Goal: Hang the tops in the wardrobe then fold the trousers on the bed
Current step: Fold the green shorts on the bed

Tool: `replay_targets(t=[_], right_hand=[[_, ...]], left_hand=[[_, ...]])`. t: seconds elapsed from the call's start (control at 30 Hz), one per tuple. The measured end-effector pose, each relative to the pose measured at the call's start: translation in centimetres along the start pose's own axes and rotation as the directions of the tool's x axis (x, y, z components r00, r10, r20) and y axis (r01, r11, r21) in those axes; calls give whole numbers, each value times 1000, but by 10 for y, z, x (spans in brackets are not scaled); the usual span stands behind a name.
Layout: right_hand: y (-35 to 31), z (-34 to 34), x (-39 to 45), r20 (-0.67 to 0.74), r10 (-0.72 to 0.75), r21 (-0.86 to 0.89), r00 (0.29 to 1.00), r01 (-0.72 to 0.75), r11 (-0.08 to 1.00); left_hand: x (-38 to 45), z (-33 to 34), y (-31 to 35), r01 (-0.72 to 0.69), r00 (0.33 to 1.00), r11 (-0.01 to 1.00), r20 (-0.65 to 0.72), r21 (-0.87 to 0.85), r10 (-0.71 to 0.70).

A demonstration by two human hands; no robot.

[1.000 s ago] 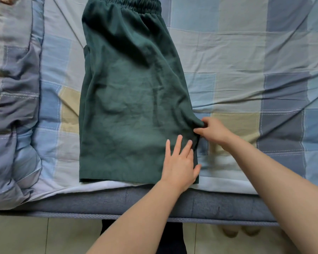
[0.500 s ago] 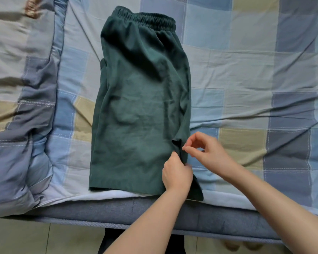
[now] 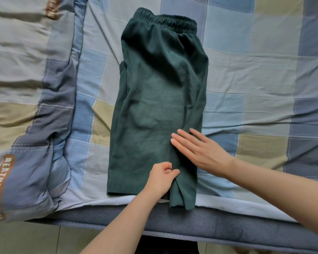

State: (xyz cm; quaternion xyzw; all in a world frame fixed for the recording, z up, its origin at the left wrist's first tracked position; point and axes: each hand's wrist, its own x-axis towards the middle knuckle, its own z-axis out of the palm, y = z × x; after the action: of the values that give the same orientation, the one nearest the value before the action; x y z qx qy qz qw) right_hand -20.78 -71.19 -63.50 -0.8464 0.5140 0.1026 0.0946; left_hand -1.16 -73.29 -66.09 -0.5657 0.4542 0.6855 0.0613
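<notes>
The dark green elastic-waisted cotton shorts (image 3: 158, 99) lie flat on the checked bed (image 3: 255, 74) under both hands, left hand (image 3: 161, 177) pinching the tucked flap, right hand (image 3: 200, 149) open and flat, so releasing early could let it spring open.

1. A bed (image 3: 264, 228) fills most of the view, its near edge a grey-blue mattress side with a piped seam.
2. A checked sheet (image 3: 264, 74) in blue, grey and tan squares covers it, creased, with a white strip along the near edge.
3. A quilt (image 3: 26, 88) in the same checks lies bunched at the left, with brown lettered patches.
4. Pale floor tiles (image 3: 35, 239) show nearest, at the bottom left.
5. Light is soft and even.
</notes>
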Motion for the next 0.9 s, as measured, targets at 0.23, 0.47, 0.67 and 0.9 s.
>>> replay_targets(t=[0.23, 0.47, 0.67, 0.9], right_hand=[[-11, 23, -29, 12, -62, 12, 998, 62, 998], [-4, 46, -11, 5, -134, 57, 991, 133, 989], [6, 38, -11, -39, -161, 180, 986, 165, 970], [5, 37, -8, 69, -133, 302, 989, 106, 947]], left_hand=[[-15, -18, 15, -103, 984, 907, 173, 409, 34], [-8, -147, 30, -728, 330, -490, 871, 480, 364], [36, -214, 39, -554, 476, -656, 842, 512, 255], [51, -203, 33, -655, 540, -496, 812, 570, 222]])
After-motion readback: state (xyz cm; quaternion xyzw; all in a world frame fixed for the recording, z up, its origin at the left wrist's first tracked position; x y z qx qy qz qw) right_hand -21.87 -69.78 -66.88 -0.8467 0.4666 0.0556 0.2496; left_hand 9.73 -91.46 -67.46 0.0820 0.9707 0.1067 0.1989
